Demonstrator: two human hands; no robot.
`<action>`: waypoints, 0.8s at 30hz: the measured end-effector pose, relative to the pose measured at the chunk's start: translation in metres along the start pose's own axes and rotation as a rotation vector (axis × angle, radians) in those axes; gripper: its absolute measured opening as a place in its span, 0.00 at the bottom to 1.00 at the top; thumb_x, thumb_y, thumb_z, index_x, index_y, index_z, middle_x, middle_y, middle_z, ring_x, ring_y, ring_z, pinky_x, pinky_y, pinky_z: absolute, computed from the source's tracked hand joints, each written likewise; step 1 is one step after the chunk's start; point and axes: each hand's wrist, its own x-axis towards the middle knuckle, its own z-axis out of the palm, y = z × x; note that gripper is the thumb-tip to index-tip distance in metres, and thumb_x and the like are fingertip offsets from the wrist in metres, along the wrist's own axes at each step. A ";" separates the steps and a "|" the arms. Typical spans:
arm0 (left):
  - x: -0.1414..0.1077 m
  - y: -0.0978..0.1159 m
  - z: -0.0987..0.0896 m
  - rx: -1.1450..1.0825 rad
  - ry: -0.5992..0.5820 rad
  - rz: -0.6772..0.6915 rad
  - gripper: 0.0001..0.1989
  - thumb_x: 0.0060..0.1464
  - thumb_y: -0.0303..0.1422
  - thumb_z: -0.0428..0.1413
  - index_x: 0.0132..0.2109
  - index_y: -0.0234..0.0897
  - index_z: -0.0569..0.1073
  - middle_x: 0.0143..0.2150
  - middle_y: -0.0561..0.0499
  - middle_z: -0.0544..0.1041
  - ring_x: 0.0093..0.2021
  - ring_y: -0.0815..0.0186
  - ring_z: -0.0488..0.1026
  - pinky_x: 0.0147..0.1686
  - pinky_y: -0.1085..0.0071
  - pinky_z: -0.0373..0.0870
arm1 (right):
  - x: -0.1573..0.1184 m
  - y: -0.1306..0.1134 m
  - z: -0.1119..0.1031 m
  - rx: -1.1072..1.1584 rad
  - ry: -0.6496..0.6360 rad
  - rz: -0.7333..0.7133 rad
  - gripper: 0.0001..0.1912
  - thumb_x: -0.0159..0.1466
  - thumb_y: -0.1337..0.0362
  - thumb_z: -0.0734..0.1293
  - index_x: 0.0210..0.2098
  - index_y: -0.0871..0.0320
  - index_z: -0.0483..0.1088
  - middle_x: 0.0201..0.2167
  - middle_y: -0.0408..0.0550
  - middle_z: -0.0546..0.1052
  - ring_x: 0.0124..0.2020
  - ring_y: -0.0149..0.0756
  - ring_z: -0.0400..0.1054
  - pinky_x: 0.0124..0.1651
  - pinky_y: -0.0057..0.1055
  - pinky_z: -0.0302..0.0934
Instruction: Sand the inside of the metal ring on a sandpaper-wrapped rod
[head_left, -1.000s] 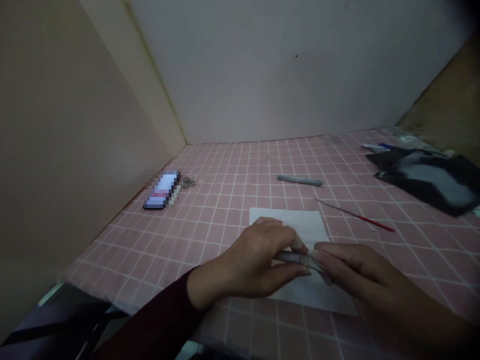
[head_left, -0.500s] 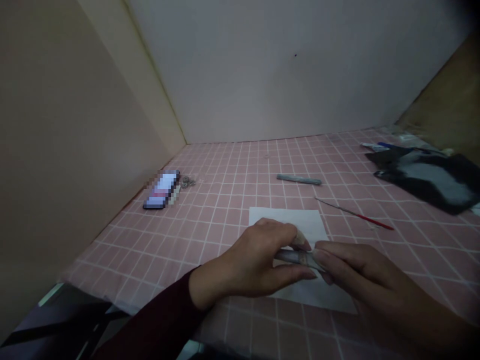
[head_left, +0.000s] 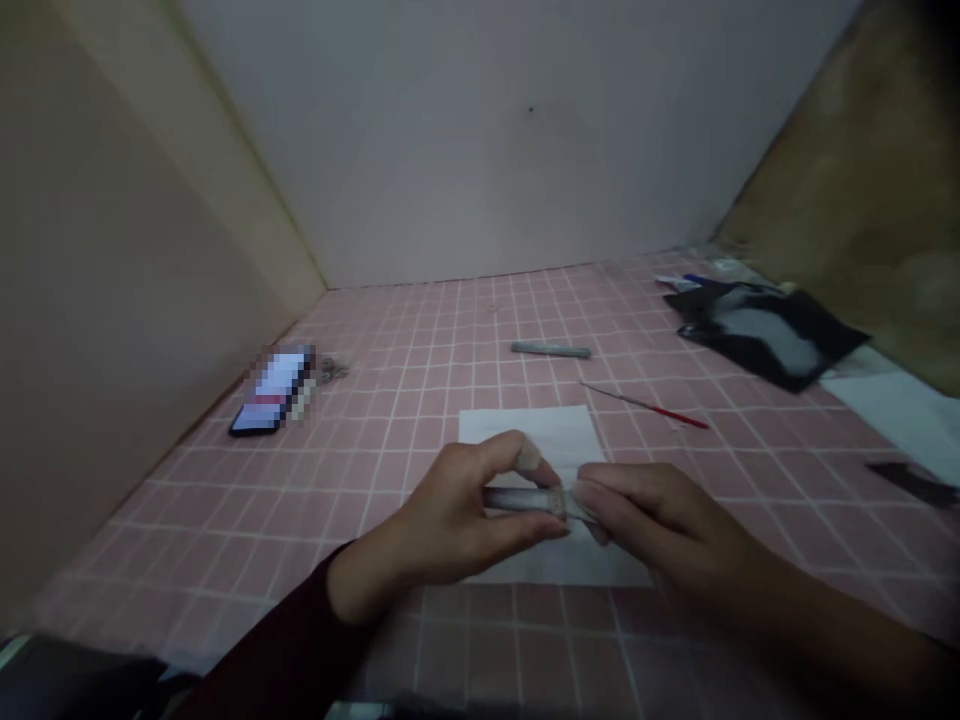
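A slim grey rod-like stick (head_left: 519,499) lies across my left hand (head_left: 457,510), with the index finger above it and the thumb below. A brownish ring (head_left: 556,502) circles it near its right end. Pale wrapping covers part of my left index finger. My right hand (head_left: 667,515) pinches the pale right end of the stick between thumb and fingers, which hide its tip. Both hands are above a white paper sheet (head_left: 536,425) on the table.
Beyond the paper lie a second grey stick (head_left: 551,349) and a thin tool with a red handle (head_left: 679,417). A phone (head_left: 271,392) and small coiled bits (head_left: 331,370) are at left. At right are a black plastic bag (head_left: 772,335) and white paper (head_left: 892,410).
The view has swung right, so everything appears further left. Both hands keep hold of the stick, and more of its brownish ring shows between them.
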 end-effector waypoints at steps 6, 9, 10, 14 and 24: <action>-0.003 -0.012 -0.004 0.064 0.042 0.003 0.10 0.52 0.32 0.60 0.41 0.38 0.70 0.38 0.50 0.76 0.37 0.64 0.74 0.39 0.67 0.69 | 0.003 0.000 -0.010 0.007 0.030 -0.061 0.20 0.69 0.58 0.55 0.22 0.59 0.59 0.20 0.39 0.60 0.23 0.27 0.56 0.28 0.26 0.51; -0.001 -0.015 -0.011 0.082 0.126 0.024 0.09 0.52 0.29 0.59 0.42 0.39 0.70 0.42 0.50 0.76 0.44 0.61 0.74 0.47 0.62 0.67 | 0.002 -0.002 -0.017 0.024 0.109 -0.077 0.20 0.68 0.59 0.56 0.21 0.59 0.58 0.19 0.39 0.60 0.23 0.26 0.55 0.28 0.26 0.50; -0.001 -0.014 -0.011 0.083 0.130 0.020 0.09 0.52 0.29 0.59 0.42 0.39 0.70 0.42 0.49 0.76 0.45 0.61 0.74 0.48 0.62 0.67 | 0.001 -0.003 -0.017 0.019 0.111 -0.079 0.19 0.68 0.60 0.56 0.21 0.59 0.59 0.20 0.39 0.60 0.23 0.26 0.55 0.28 0.26 0.50; 0.001 -0.003 -0.006 0.186 0.001 0.037 0.08 0.53 0.30 0.59 0.40 0.39 0.69 0.43 0.49 0.76 0.45 0.62 0.74 0.47 0.63 0.68 | 0.003 -0.003 -0.007 -0.042 0.036 -0.084 0.19 0.68 0.62 0.55 0.22 0.60 0.59 0.19 0.38 0.60 0.23 0.25 0.56 0.28 0.26 0.50; 0.001 -0.005 -0.011 0.275 0.060 0.083 0.08 0.53 0.31 0.59 0.42 0.39 0.69 0.44 0.48 0.75 0.46 0.60 0.73 0.48 0.61 0.69 | 0.006 -0.002 -0.010 -0.042 0.077 -0.088 0.19 0.68 0.62 0.55 0.21 0.59 0.58 0.19 0.39 0.60 0.23 0.26 0.57 0.29 0.26 0.51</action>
